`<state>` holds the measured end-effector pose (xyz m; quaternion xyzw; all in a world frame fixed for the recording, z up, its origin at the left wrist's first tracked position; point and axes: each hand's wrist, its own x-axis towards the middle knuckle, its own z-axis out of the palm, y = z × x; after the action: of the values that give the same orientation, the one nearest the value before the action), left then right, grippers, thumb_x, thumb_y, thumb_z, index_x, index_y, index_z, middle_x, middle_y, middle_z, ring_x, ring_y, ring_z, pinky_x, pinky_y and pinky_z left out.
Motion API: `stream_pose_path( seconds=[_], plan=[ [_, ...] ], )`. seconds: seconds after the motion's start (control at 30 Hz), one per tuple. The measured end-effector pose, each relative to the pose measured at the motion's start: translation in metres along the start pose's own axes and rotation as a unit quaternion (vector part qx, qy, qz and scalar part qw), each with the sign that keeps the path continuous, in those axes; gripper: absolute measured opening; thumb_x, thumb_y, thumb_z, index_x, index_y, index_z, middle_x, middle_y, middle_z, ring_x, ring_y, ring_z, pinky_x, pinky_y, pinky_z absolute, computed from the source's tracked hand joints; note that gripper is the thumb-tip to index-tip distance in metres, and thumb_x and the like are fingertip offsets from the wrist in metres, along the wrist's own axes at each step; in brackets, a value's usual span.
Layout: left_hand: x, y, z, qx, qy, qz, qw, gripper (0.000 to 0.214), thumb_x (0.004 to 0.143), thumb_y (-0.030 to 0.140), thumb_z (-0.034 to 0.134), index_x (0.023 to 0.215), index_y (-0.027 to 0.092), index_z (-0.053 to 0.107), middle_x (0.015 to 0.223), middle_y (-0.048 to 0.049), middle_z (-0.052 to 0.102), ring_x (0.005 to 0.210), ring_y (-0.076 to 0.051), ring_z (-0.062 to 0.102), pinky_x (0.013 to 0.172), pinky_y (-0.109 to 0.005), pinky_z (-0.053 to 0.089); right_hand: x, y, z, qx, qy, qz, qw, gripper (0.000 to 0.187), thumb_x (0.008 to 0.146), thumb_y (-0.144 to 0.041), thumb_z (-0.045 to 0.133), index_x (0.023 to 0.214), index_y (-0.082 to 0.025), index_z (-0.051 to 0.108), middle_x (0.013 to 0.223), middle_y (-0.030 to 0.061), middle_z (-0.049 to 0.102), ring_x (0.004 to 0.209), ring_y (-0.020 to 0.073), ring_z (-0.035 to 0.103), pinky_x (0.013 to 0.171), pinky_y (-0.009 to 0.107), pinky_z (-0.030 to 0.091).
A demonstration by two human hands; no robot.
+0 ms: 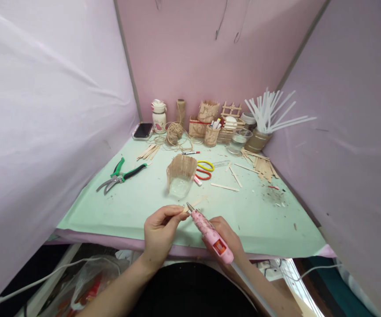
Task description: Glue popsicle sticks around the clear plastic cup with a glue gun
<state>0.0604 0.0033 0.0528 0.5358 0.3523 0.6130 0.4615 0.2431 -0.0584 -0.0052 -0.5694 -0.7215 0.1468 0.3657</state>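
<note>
My left hand (164, 226) pinches a pale wooden craft stick (195, 203) near the table's front edge. In my right hand (225, 233) is a pink glue gun (212, 233), with a white glue stick (249, 281) sticking out of its rear. The gun's metal nozzle (189, 206) is at the craft stick; whether the two touch I cannot tell. Just beyond my hands stands a clear container (181, 187) partly covered by brown wooden sticks (181, 165). Behind its right side lie scissors (205, 171) with yellow and red handles.
Green-handled pruning shears (119, 176) lie at the left. Loose craft sticks (225, 187) and a stick pile (264, 168) are on the right. Along the back are a phone (143, 130), a bottle (159, 116), twine (174, 132), a water bowl (238, 141) and white glue sticks (266, 112).
</note>
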Motion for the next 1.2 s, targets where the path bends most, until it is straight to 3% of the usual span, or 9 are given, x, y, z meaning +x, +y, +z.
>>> stream_pose_path(
  seconds=[0.2, 0.53, 0.6, 0.8, 0.97, 1.2],
  plan=[
    [0.001, -0.002, 0.000, 0.005, -0.001, 0.002, 1.000, 0.006, 0.072, 0.015, 0.077, 0.074, 0.019, 0.074, 0.074, -0.0005, 0.075, 0.069, -0.012, 0.070, 0.067, -0.019, 0.059, 0.000, -0.001, -0.002, 0.000, 0.059, -0.012, 0.998, 0.013, 0.088, -0.024, 0.052, 0.098, -0.022, 0.061, 0.090, 0.0047, 0.063, 0.079, 0.0168, 0.064, 0.065, 0.024, 0.052],
    [0.001, -0.002, 0.000, 0.007, -0.001, 0.005, 1.000, 0.006, 0.071, 0.016, 0.078, 0.074, 0.020, 0.075, 0.075, -0.0006, 0.075, 0.069, -0.012, 0.071, 0.068, -0.020, 0.060, 0.000, 0.017, 0.004, -0.009, -0.006, -0.058, 0.998, 0.013, 0.087, -0.021, 0.053, 0.094, -0.021, 0.064, 0.085, 0.0053, 0.065, 0.081, 0.0177, 0.064, 0.065, 0.024, 0.053],
    [0.001, -0.003, -0.001, 0.013, 0.003, 0.003, 1.000, 0.006, 0.071, 0.016, 0.078, 0.074, 0.020, 0.075, 0.075, -0.0010, 0.075, 0.070, -0.012, 0.071, 0.069, -0.020, 0.059, 0.001, 0.018, 0.003, -0.004, -0.014, -0.054, 0.998, 0.013, 0.087, -0.023, 0.054, 0.093, -0.021, 0.065, 0.084, 0.0052, 0.065, 0.079, 0.0178, 0.064, 0.064, 0.024, 0.053],
    [0.002, -0.002, 0.000, 0.013, 0.005, 0.007, 1.000, 0.006, 0.070, 0.015, 0.078, 0.073, 0.019, 0.075, 0.072, -0.0013, 0.075, 0.068, -0.013, 0.071, 0.067, -0.020, 0.059, -0.001, -0.001, -0.003, 0.018, 0.052, 0.007, 0.998, 0.013, 0.091, -0.027, 0.052, 0.097, -0.022, 0.061, 0.091, 0.0041, 0.064, 0.080, 0.0162, 0.064, 0.066, 0.024, 0.051],
    [0.001, -0.002, 0.000, 0.003, 0.006, 0.010, 1.000, 0.007, 0.069, 0.014, 0.079, 0.073, 0.019, 0.075, 0.074, -0.0010, 0.075, 0.068, -0.012, 0.071, 0.066, -0.020, 0.060, 0.000, 0.000, 0.000, 0.007, 0.025, -0.029, 0.999, 0.011, 0.088, -0.024, 0.053, 0.094, -0.022, 0.062, 0.088, 0.0038, 0.063, 0.079, 0.0157, 0.063, 0.063, 0.022, 0.050],
    [0.000, -0.001, 0.000, -0.002, 0.002, 0.005, 1.000, 0.006, 0.071, 0.016, 0.078, 0.073, 0.019, 0.075, 0.074, -0.0011, 0.075, 0.068, -0.012, 0.071, 0.067, -0.020, 0.060, -0.001, 0.005, -0.001, -0.007, -0.029, -0.016, 0.999, 0.013, 0.087, -0.022, 0.054, 0.094, -0.021, 0.064, 0.087, 0.0052, 0.064, 0.081, 0.0178, 0.063, 0.066, 0.024, 0.051]
  ],
)
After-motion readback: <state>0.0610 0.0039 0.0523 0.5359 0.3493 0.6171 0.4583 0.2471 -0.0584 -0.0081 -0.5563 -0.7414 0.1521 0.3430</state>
